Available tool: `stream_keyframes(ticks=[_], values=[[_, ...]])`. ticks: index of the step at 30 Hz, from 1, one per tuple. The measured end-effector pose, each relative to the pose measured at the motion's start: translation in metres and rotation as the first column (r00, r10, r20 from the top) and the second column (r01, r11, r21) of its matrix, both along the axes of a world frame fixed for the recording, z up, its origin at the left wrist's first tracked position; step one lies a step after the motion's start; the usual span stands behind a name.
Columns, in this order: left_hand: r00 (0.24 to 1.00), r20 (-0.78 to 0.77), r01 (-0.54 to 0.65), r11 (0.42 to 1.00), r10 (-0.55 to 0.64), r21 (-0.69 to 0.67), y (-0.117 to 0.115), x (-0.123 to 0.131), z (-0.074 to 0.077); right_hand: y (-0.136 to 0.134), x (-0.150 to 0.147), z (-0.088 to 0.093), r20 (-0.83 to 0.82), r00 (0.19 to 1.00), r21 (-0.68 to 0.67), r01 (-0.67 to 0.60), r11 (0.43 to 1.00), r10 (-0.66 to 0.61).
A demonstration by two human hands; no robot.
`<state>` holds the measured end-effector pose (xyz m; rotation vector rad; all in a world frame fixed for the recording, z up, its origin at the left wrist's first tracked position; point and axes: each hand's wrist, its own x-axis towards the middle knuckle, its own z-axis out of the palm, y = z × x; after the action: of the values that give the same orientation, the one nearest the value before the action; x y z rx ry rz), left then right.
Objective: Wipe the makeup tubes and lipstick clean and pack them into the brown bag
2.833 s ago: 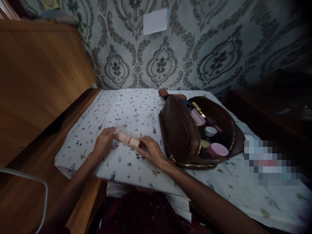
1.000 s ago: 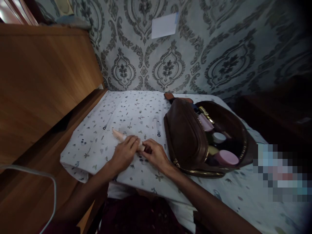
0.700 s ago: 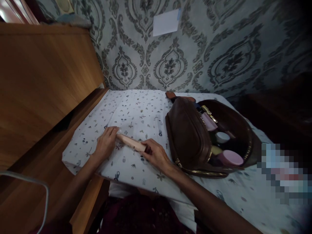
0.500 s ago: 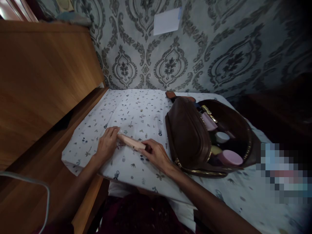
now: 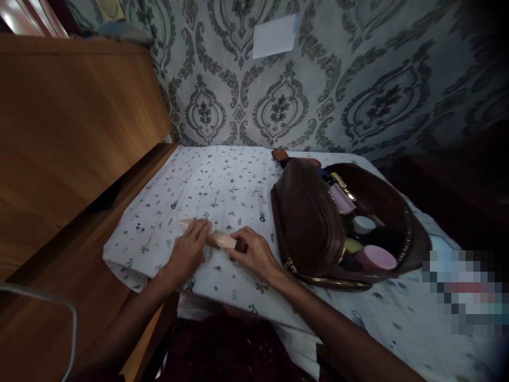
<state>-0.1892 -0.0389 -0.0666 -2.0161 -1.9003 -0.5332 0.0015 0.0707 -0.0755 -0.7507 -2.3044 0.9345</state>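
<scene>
A flat beige squeeze tube (image 5: 223, 240) with a dark cap lies low over the patterned sheet, slanting between my hands. My right hand (image 5: 256, 253) pinches it at the dark cap end. Across the middle of the tube, my left hand (image 5: 190, 249) has its fingers bent over it and slightly blurred; the tube's pale tail pokes out beyond them. Right of my hands stands an open brown bag (image 5: 308, 217), unzipped. Inside it are a pink round-topped item (image 5: 377, 258), a white lid (image 5: 362, 225), a pink item (image 5: 341, 198) and a gold piece (image 5: 342, 185).
The white patterned sheet (image 5: 222, 170) covers the surface up to the wallpapered wall (image 5: 266, 116). A wooden cabinet (image 5: 79, 116) borders the left side, with a grey cable (image 5: 73, 318) in front. A blurred-out item (image 5: 465, 286) lies right of the bag.
My left hand has shifted right and slightly down along the tube, from its tail end toward its middle. The tail now shows past my fingers. My right hand stays at the cap.
</scene>
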Motion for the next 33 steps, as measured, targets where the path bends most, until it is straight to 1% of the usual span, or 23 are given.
stream_keyframes(ticks=[4,7,10,13,16,19,21,23,26,28,30,33], values=[[0.982,0.026,-0.187,0.982,0.186,0.041,-0.02,-0.042,-0.009,-0.003,0.0,0.001,0.014,1.0,-0.01,-0.005,1.0,0.005],[0.962,0.077,-0.264,0.964,0.261,0.028,-0.031,-0.058,-0.018,-0.003,0.001,0.001,0.033,0.999,0.024,-0.009,1.0,0.008],[0.957,0.11,-0.272,0.962,0.268,0.021,-0.034,-0.06,-0.021,-0.003,0.002,0.001,0.052,0.998,0.045,-0.04,0.998,0.037],[0.956,0.101,-0.281,0.958,0.274,0.061,-0.032,-0.055,-0.019,-0.003,0.002,0.0,0.063,0.996,0.037,-0.059,0.998,0.056],[0.959,0.073,-0.282,0.953,0.275,0.11,-0.029,-0.045,-0.016,-0.002,0.002,-0.001,0.064,0.997,0.021,-0.05,0.999,0.048],[0.976,0.038,-0.219,0.97,0.216,0.111,-0.026,-0.027,-0.013,-0.001,0.002,-0.002,0.058,0.997,0.024,-0.044,0.999,0.043],[0.992,0.016,-0.122,0.985,0.121,0.125,-0.024,-0.009,-0.011,-0.002,0.002,-0.001,0.055,0.997,0.03,-0.048,0.998,0.047],[1.0,0.005,0.0,0.99,0.0,0.14,-0.022,0.011,-0.009,-0.002,0.002,-0.001,0.055,0.997,0.032,-0.054,0.998,0.052],[0.987,0.006,0.16,0.979,-0.163,0.127,-0.017,0.038,-0.007,-0.003,0.001,0.0,0.057,0.996,0.039,-0.071,0.997,0.069],[0.974,0.005,0.224,0.97,-0.225,0.099,-0.015,0.047,-0.006,-0.003,0.001,-0.001,0.057,0.995,0.051,-0.083,0.995,0.08],[0.972,0.004,0.236,0.969,-0.236,0.068,-0.013,0.048,-0.006,-0.003,0.001,-0.001,0.045,0.995,0.055,-0.088,0.995,0.086],[0.986,0.015,0.163,0.986,-0.163,0.038,-0.012,0.032,-0.007,-0.004,0.002,-0.002,0.023,0.996,0.062,-0.092,0.994,0.091]])
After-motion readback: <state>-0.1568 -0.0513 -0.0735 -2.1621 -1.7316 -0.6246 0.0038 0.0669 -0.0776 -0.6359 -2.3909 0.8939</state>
